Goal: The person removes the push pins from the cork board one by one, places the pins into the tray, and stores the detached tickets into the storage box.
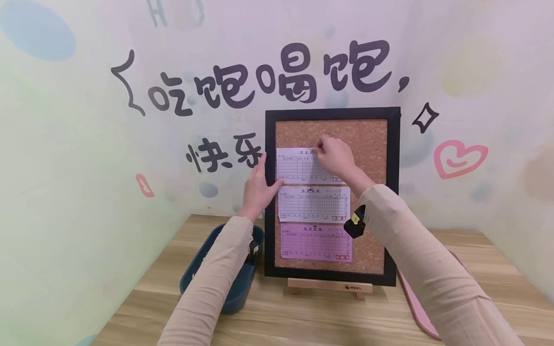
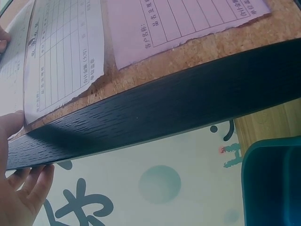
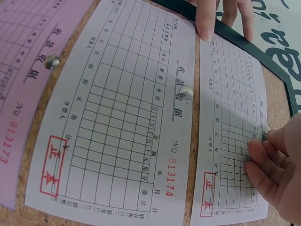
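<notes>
A cork board [image 1: 368,202] in a black frame [image 1: 270,230] stands upright on a small wooden easel [image 1: 329,285]. My left hand [image 1: 257,190] grips the frame's left side, thumb in front and fingers behind, as the left wrist view shows. At the upper receipt slip [image 1: 298,166], my right hand [image 1: 336,156] pinches a pushpin [image 3: 266,129] against the slip's top middle; the fingers partly cover it. Below hang a white receipt slip [image 1: 298,206] and a pink receipt slip [image 1: 311,245], each with a shiny pushpin [image 3: 186,92] at its top.
To the left of the board, a dark teal tray [image 1: 235,303] sits on the wooden table [image 1: 143,298], partly behind my left sleeve. A pink flat object [image 1: 417,307] lies at the right, partly under my right arm. Behind everything is a printed wall cloth [image 1: 216,38].
</notes>
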A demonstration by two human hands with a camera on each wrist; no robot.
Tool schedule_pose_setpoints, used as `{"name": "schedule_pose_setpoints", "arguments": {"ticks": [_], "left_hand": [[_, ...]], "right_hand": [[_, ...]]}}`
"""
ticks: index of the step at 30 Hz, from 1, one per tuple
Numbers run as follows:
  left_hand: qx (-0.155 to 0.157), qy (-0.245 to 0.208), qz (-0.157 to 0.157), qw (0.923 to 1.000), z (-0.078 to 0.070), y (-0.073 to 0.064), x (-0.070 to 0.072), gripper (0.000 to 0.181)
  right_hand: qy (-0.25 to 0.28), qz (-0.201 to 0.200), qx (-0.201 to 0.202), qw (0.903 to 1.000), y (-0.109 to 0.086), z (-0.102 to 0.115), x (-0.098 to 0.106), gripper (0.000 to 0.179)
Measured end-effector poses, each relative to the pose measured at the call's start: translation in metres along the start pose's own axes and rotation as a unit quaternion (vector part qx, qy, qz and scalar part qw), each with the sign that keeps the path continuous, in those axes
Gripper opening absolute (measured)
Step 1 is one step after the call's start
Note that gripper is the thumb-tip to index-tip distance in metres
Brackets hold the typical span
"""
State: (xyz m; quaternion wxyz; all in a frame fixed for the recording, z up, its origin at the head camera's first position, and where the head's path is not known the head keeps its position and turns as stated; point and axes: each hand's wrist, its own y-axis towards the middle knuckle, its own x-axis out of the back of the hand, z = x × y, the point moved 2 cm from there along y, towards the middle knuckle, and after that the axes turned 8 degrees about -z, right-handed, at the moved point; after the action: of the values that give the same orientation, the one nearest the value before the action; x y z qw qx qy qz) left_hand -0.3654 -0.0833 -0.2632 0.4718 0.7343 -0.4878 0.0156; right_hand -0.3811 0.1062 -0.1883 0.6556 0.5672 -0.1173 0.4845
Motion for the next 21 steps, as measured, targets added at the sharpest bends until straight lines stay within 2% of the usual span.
{"name": "schedule_pose_setpoints", "arguments": {"ticks": [12,21], "left_hand": [[0.008,-0.003,0.002,1.0000,-0.0007,-0.0007,0.0003,0.080],[0.008,-0.006,0.002,0.9999,-0.0006,-0.0011,0.0011,0.080]], "right_hand": [[0.026,0.006,-0.003,0.9996,-0.0006,-0.0023,0.0020,0.015],[0.083,0.010,0.001,0.9965,-0.0024,-0.0078,0.0046,0.012]]}}
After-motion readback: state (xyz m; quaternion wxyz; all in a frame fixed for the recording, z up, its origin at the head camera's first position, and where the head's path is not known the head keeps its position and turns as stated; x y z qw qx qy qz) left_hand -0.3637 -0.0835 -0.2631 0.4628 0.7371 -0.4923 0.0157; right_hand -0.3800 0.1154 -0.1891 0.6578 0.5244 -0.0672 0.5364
